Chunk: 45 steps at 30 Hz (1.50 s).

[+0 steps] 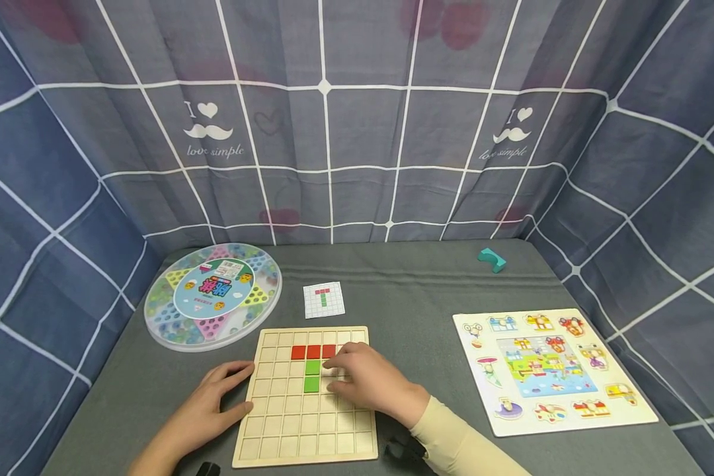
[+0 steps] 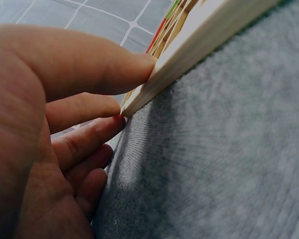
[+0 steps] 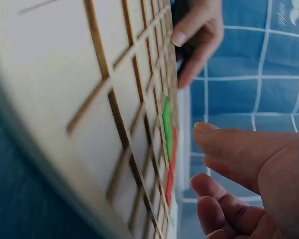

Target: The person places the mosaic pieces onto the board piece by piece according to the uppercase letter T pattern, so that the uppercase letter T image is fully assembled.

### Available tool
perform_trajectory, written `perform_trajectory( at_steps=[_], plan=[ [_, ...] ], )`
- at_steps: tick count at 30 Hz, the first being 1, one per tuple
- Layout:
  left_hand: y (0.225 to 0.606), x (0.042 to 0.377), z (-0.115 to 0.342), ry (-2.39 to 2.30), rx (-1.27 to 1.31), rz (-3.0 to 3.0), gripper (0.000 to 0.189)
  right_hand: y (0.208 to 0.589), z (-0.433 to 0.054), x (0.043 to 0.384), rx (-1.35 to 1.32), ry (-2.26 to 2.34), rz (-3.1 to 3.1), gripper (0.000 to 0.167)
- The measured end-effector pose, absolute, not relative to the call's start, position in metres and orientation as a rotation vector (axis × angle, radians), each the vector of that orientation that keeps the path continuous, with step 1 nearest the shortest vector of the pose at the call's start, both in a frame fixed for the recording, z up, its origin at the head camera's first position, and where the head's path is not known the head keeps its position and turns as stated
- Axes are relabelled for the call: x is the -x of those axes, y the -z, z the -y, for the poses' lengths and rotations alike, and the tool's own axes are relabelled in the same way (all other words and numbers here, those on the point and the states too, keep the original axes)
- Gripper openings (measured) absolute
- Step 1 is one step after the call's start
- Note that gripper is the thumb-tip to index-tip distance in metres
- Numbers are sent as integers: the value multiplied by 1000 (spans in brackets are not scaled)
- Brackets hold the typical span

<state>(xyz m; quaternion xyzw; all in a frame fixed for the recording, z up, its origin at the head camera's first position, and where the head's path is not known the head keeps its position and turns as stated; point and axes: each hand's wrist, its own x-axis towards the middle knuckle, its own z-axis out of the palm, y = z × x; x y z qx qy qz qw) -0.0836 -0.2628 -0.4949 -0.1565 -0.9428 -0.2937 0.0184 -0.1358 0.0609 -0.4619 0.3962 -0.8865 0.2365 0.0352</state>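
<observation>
A wooden grid board point(image 1: 306, 439) lies on the grey cloth. In its upper part sit a row of red squares point(image 1: 313, 352) and, under the middle one, two green squares point(image 1: 312, 383). My left hand point(image 1: 214, 403) touches the board's left edge with thumb and fingertips, fingers extended. Over the right half of the board hovers my right hand point(image 1: 365, 377), its thumb and fingers apart with nothing between them in the right wrist view. Beyond the board lies a white pattern card point(image 1: 333, 307) printed with a red and green T shape.
A round clear-edged game case point(image 1: 157, 324) stands at the back left. On the right lies a picture puzzle board point(image 1: 488, 413) with several figures. A teal curved piece point(image 1: 492, 260) rests at the back right. Checked curtains point(image 1: 357, 132) enclose the table's back and sides.
</observation>
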Motion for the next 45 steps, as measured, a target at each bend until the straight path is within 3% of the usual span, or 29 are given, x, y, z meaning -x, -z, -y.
perform_trajectory(
  at_steps=[20, 45],
  plan=[
    [494, 83, 262, 917, 479, 2929, 62, 466, -164, 87, -768, -916, 2843, 38],
    [492, 83, 262, 905, 503, 2916, 62, 494, -184, 62, -499, -1010, 2951, 38]
  ],
)
